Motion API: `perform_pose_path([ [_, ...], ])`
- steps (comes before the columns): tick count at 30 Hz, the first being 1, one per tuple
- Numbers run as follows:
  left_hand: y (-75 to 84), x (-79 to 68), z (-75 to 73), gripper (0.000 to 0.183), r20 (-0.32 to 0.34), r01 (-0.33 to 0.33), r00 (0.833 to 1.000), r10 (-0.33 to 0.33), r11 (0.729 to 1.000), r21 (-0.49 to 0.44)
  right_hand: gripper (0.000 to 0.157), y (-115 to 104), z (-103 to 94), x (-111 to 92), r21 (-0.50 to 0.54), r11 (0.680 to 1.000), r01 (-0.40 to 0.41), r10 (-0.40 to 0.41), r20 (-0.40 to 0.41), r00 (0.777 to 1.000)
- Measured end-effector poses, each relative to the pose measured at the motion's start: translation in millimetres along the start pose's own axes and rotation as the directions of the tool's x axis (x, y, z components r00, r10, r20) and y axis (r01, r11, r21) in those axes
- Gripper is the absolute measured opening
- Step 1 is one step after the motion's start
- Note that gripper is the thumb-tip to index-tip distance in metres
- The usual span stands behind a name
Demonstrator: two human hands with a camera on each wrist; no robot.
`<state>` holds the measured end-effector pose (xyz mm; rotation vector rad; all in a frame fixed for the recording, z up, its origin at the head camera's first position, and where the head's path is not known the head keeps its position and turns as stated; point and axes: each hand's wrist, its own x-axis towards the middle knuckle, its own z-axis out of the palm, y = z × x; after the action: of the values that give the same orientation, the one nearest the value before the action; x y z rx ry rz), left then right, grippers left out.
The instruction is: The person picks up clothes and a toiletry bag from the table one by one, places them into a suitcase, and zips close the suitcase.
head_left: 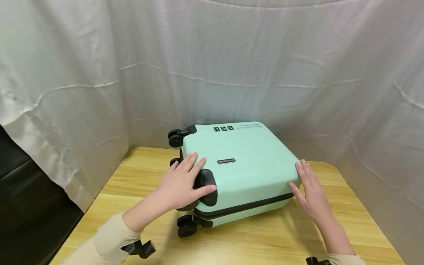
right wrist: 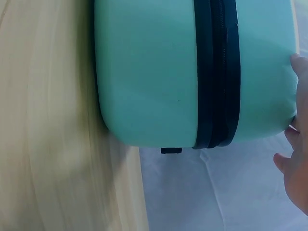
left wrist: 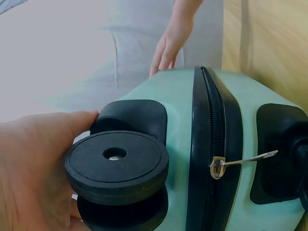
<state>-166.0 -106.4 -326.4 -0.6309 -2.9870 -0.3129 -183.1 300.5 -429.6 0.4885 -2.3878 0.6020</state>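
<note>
A mint-green hard-shell suitcase [head_left: 251, 158] lies flat on the wooden table, its wheels facing left. My left hand [head_left: 182, 182] rests with spread, straight fingers on the top shell at the near wheel corner, beside a black corner guard [head_left: 207, 186]. In the left wrist view, a black wheel [left wrist: 117, 161] stands close to that hand, and a metal zipper pull [left wrist: 245, 159] sticks out from the black zipper [left wrist: 211, 110]. At the opposite end, my right hand [head_left: 309, 191] touches the suitcase's right edge, fingers extended. The suitcase's underside is hidden.
Pale wood tabletop [head_left: 251, 244] extends in front of the suitcase and to both sides. Grey-white curtains [head_left: 212, 73] hang behind and beside the table. Something black [head_left: 29, 198] with a smooth surface stands beyond the table's left edge.
</note>
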Motion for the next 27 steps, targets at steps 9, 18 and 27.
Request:
perform_pose_path([
  [9, -5.7, 3.0, -4.1, 0.079, -0.042, -0.048, 0.998, 0.045, 0.996, -0.071, 0.069, -7.4, -1.8, -4.6, -0.024, 0.997, -0.076, 0.078, 0.064, 0.995],
  [18, -34.9, 16.3, -15.4, 0.06, -0.083, -0.117, 0.992, 0.099, 0.96, -0.254, 0.064, -30.1, -4.3, -13.5, -0.071, 0.997, 0.03, -0.03, 0.002, 1.0],
  [27, -68.8, 44.0, -21.1, 0.062, -0.054, -0.116, 0.993, 0.106, 0.971, -0.21, 0.072, -56.6, -3.4, -16.2, -0.064, 0.986, 0.153, -0.155, -0.038, 0.987],
])
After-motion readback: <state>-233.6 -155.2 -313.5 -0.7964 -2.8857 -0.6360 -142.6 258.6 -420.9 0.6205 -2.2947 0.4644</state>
